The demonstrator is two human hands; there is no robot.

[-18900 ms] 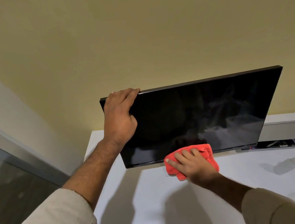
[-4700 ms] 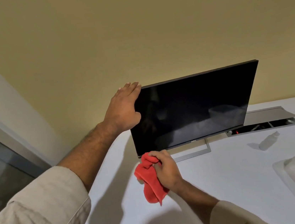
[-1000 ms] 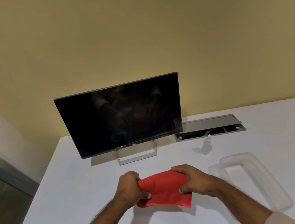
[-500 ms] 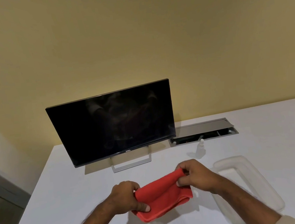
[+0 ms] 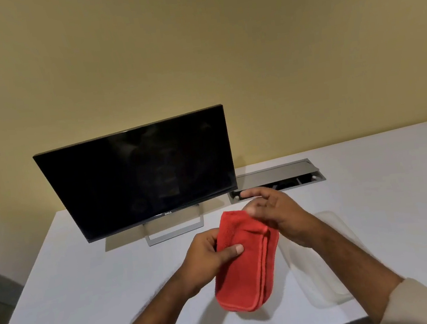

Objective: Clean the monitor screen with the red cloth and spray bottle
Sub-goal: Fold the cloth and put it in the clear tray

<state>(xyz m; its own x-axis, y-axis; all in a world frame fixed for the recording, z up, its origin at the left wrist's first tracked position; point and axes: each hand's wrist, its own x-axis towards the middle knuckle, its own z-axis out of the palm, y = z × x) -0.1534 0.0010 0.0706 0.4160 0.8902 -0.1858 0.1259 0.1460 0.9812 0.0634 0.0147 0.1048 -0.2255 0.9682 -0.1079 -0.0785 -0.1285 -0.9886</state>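
The folded red cloth (image 5: 246, 260) is pinched by the left hand (image 5: 205, 257) at six o'clock from the monitor (image 5: 138, 173), presumably for tidying, while the right hand (image 5: 275, 213), fingers loosely spread and empty, rests on its upper fold.

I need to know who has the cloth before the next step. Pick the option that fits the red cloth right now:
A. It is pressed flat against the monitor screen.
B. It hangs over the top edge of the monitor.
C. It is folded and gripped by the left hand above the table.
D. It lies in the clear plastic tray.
C: the left hand grips the folded red cloth with its thumb across it, above the table, apart from the monitor.
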